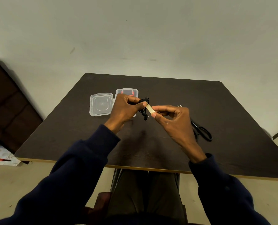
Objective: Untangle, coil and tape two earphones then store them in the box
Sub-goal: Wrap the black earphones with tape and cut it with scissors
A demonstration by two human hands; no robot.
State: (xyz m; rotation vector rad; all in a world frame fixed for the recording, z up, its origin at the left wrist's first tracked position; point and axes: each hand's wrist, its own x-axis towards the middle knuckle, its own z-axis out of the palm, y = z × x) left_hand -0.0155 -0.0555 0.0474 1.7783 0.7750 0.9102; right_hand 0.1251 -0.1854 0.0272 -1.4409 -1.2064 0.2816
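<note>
My left hand holds a coiled black earphone above the dark table, thumb pressing one end of a pale strip of tape onto the coil. My right hand pinches the other end of that strip between thumb and forefinger. An earbud and the plug dangle below the coil. Behind my left hand stands the clear plastic box, open, with something red inside. Its clear lid lies flat to the left of it.
Black-handled scissors lie on the table to the right, partly behind my right hand. A dark wooden cabinet stands at the left, off the table. The wall is close behind the table's far edge.
</note>
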